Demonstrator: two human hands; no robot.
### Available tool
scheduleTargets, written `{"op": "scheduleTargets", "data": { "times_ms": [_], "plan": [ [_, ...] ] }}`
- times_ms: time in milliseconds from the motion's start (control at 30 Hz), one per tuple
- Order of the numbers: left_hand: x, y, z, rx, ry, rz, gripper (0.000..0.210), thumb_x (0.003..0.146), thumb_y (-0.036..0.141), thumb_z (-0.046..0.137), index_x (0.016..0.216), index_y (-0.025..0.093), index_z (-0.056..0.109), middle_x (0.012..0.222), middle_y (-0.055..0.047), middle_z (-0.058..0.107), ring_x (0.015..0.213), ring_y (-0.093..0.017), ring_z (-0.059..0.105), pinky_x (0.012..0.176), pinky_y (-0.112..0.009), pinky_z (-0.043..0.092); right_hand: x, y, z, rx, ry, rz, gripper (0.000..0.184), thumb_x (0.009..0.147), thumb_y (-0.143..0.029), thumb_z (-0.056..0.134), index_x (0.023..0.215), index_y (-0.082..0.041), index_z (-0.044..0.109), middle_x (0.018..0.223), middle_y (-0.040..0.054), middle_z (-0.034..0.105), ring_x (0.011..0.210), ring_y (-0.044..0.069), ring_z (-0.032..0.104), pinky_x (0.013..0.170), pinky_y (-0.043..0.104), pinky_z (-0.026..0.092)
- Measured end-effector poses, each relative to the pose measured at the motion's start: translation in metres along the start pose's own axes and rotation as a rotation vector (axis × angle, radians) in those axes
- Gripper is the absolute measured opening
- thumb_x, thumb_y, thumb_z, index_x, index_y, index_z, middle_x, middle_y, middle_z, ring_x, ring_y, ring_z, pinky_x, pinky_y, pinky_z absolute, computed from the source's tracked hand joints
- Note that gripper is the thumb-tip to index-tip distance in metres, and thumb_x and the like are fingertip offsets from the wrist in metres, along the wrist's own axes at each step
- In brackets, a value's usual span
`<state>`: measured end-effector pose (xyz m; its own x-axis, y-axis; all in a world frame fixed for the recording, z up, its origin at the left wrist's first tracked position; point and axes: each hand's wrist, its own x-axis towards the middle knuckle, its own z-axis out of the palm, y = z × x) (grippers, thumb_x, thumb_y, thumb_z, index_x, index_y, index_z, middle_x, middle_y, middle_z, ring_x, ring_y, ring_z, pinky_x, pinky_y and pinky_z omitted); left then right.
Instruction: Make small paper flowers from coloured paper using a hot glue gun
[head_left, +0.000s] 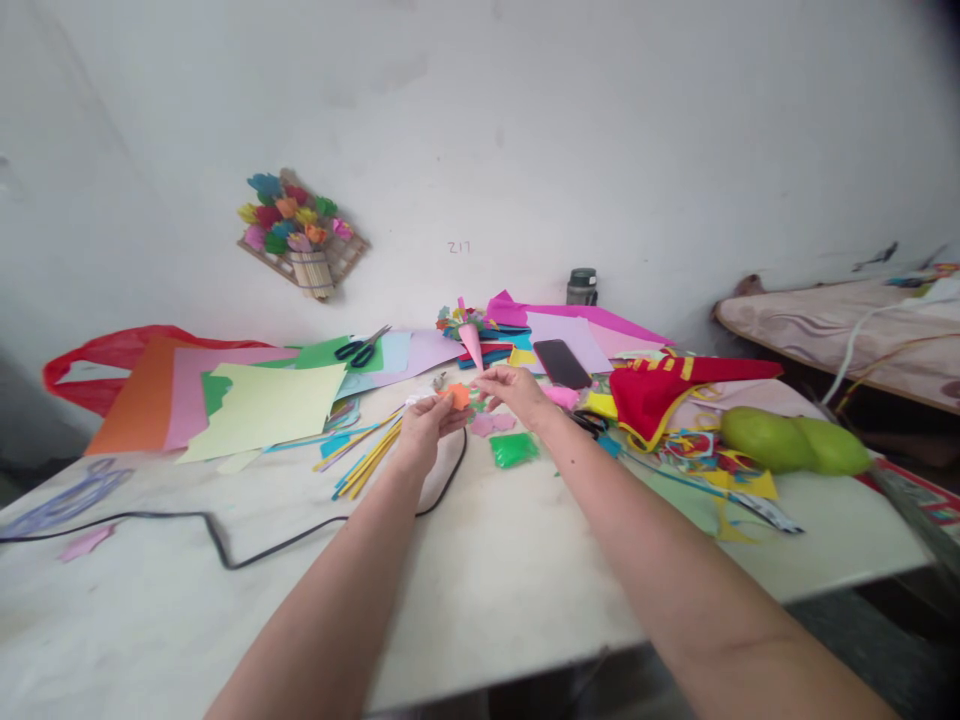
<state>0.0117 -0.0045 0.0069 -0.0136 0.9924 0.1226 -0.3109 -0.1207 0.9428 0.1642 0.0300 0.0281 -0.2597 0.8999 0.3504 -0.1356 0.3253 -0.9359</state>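
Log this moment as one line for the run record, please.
left hand: pinching orange paper piece | right hand: touching same piece | near: yellow sticks, green packet, black cable | surface: white table

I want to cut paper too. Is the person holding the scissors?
No, the scissors lie on the paper sheets, away from both hands, which hold small paper bits.
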Motion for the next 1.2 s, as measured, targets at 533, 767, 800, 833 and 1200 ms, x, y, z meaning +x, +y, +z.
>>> {"op": "scheduleTargets", "data": {
  "times_ms": [533,767,800,833,1200],
  "plan": [
    [0.005,-0.006,-0.004,0.008,0.008,-0.018,0.029,0.059,0.031,0.071,0.077,0.01,0.062,0.067,-0.005,0.067,0.063,-0.015,0.064,0.058,-0.023,0.052,0.002,0.002,-0.003,-0.117,0.103,0.132,0.023,0.073,-0.028,0.059,0.058,-0.014,0.049,0.044,-0.0035,0.053,0.032,0.005,0.044,0.029,0.016,0.036],
    [0.009,-0.006,-0.009,-0.019,0.086,0.02,0.031,0.059,0.031,0.07,0.08,0.01,0.06,0.067,-0.005,0.066,0.065,-0.016,0.065,0.059,-0.023,0.052,0.008,0.008,-0.011,-0.157,0.269,0.101,0.012,0.069,-0.018,0.061,0.06,-0.012,0.057,0.046,-0.0026,0.055,0.035,0.005,0.045,0.033,0.016,0.04],
    [0.009,-0.006,-0.009,-0.019,0.09,0.021,0.032,0.059,0.031,0.07,0.08,0.01,0.06,0.067,-0.005,0.066,0.065,-0.016,0.065,0.059,-0.023,0.052,0.009,0.009,-0.012,-0.15,0.284,0.099,0.008,0.069,-0.016,0.061,0.062,-0.012,0.059,0.047,-0.0029,0.055,0.036,0.004,0.045,0.035,0.016,0.041],
    [0.009,-0.007,-0.009,-0.02,0.091,0.022,0.032,0.059,0.031,0.07,0.081,0.01,0.06,0.066,-0.005,0.066,0.066,-0.016,0.065,0.059,-0.023,0.052,0.01,0.009,-0.012,-0.145,0.295,0.098,0.004,0.068,-0.014,0.06,0.064,-0.012,0.06,0.047,-0.0032,0.055,0.037,0.005,0.046,0.037,0.016,0.043],
    [0.008,-0.006,-0.007,-0.039,0.124,0.038,0.029,0.061,0.03,0.068,0.079,0.01,0.058,0.063,-0.005,0.066,0.063,-0.016,0.065,0.059,-0.024,0.051,0.006,0.007,-0.008,-0.23,0.187,0.16,0.012,0.068,-0.015,0.06,0.059,-0.012,0.054,0.049,-0.0015,0.055,0.037,0.006,0.047,0.034,0.017,0.04]
  ]
}}
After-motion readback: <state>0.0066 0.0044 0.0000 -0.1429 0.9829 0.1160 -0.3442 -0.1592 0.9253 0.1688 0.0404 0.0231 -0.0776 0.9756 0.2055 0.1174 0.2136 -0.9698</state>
